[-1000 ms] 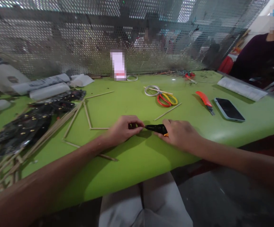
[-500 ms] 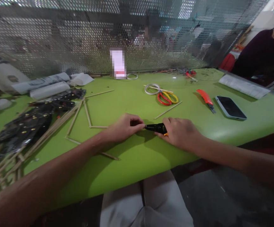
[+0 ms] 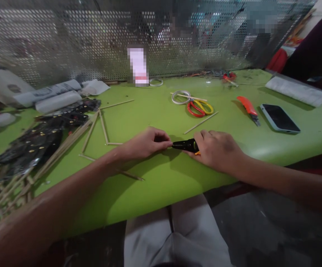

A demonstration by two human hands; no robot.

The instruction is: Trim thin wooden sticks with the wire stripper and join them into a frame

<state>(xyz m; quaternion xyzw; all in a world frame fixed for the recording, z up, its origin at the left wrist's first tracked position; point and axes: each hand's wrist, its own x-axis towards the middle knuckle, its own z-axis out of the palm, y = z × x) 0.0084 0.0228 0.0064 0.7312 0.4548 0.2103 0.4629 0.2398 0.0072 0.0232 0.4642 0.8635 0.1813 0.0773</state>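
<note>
My right hand (image 3: pixel 218 150) is wrapped round a black tool (image 3: pixel 183 145) with a tapered tip and a bit of orange at its grip. The tip points left and meets the fingertips of my left hand (image 3: pixel 150 142). Thumb and forefinger of that left hand are pinched together; whatever lies between them is too small to make out. Both hands are just above the green table (image 3: pixel 161 191). Under and beside my left forearm lie thin wooden sticks (image 3: pixel 103 128) joined in an angular outline. A loose stick (image 3: pixel 201 122) lies behind the tool.
Behind the hands are a tape roll (image 3: pixel 181 97) and red-and-yellow-handled scissors (image 3: pixel 196 108). An orange cutter (image 3: pixel 247 107) and a phone (image 3: pixel 280 118) lie at right. Black plastic (image 3: pixel 38 142) and a stick bundle (image 3: pixel 63 148) cover the left. A perforated metal screen (image 3: pixel 94 55) stands behind.
The view has shifted slightly, so the table items sit a little higher in the picture. Both hands keep the same hold, with the tool tip still at my left fingertips.
</note>
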